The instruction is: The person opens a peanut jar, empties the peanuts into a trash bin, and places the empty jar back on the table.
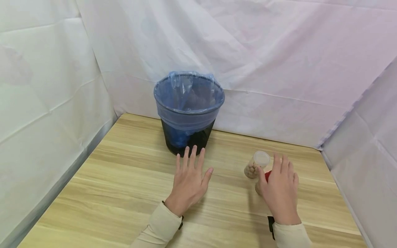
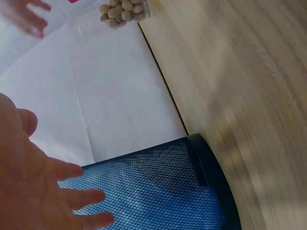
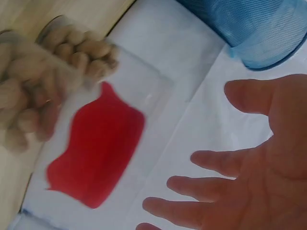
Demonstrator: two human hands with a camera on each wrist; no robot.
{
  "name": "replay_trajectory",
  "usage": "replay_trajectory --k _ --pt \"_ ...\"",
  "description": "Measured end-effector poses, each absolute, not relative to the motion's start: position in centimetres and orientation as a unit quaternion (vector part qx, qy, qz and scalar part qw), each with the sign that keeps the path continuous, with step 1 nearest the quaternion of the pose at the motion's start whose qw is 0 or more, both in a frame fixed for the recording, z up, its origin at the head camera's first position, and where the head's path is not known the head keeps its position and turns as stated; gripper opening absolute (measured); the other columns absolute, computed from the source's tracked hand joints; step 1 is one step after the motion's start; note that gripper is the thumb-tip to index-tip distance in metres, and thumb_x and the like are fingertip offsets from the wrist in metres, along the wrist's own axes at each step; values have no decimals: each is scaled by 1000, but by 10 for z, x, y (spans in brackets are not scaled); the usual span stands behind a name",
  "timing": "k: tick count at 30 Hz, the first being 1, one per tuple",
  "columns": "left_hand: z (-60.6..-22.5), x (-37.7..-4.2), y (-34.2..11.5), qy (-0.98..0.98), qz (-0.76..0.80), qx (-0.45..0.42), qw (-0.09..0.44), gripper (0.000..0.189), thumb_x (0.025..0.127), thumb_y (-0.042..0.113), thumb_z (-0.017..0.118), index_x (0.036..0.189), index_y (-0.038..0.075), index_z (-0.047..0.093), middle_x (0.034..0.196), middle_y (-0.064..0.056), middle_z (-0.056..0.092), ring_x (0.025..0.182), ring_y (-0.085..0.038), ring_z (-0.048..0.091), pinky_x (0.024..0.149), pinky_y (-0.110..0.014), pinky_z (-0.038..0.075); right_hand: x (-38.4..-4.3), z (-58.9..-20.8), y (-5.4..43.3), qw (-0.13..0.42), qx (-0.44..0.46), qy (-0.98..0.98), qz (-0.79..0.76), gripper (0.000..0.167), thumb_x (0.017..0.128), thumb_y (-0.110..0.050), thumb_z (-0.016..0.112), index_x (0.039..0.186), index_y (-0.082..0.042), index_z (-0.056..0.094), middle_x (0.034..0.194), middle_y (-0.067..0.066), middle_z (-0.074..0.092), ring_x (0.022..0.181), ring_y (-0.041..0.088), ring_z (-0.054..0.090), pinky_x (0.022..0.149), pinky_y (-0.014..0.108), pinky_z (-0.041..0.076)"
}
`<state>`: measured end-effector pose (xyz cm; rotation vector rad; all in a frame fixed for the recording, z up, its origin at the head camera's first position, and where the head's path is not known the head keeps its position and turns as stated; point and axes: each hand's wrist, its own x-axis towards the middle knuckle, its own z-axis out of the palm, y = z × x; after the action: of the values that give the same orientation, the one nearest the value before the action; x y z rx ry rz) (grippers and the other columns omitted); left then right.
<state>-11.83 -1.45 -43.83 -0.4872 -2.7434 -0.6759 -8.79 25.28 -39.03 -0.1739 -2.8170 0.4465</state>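
My left hand (image 1: 190, 186) hovers over the table in front of a waste bin (image 1: 190, 120), its fingers spread and nothing in them. Its palm (image 2: 29, 191) shows beside the bin's mesh wall (image 2: 158, 191) in the left wrist view. On the right, my right hand (image 1: 280, 187) is stretched out beside two clear jars of peanuts, fingers apart and holding nothing. One jar (image 1: 251, 168) has a clear lid. The nearer jar (image 3: 29, 91) has a red, ragged-edged piece (image 3: 100, 148) at its top; the right hand mostly hides this jar in the head view.
A blue plastic bag (image 1: 189, 119) lines the black bin and folds over its rim. White cloth (image 1: 279, 69) hangs behind the wooden table (image 1: 108, 186) and along both sides. The bin stands near the back edge, left of the jars.
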Motion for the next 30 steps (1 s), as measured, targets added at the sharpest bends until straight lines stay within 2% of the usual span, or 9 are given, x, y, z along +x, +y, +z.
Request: replay_trajectory --k 4,10,15,19,30 --pt "-437 -119 -17 -946 -237 -167 145 68 116 48 40 169 6 35 173 -26 32 163 -51 23 128 -75 18 -87 -399 262 104 -85 -980 144 75 108 -29 64 163 9 31 166 44 24 150 69 25 116 83 26" --pt "-438 -119 -20 -945 -238 -165 156 66 115 45 43 167 5 38 171 -28 35 162 -52 26 127 -76 21 -86 -413 270 57 -95 -985 131 67 106 -26 63 156 12 39 160 46 33 145 65 35 110 82 36" --pt "-441 -120 -21 -945 -237 -162 155 66 115 46 43 167 5 38 171 -27 35 162 -51 26 127 -75 21 -86 -418 274 62 -91 -984 143 63 105 -20 65 155 11 42 155 45 40 135 67 47 103 81 45" --pt "-441 -120 -22 -945 -241 -162 153 67 115 47 43 167 5 37 171 -27 35 162 -51 25 127 -76 21 -85 -416 273 69 -79 -984 142 60 103 -18 68 154 7 47 147 43 48 124 67 54 92 79 53" --pt "-439 -119 -19 -944 -255 -165 129 69 114 48 45 169 6 34 173 -26 32 163 -50 25 128 -74 20 -81 -402 245 42 -47 -987 151 57 100 -22 76 147 4 57 137 39 57 114 57 63 80 69 60"
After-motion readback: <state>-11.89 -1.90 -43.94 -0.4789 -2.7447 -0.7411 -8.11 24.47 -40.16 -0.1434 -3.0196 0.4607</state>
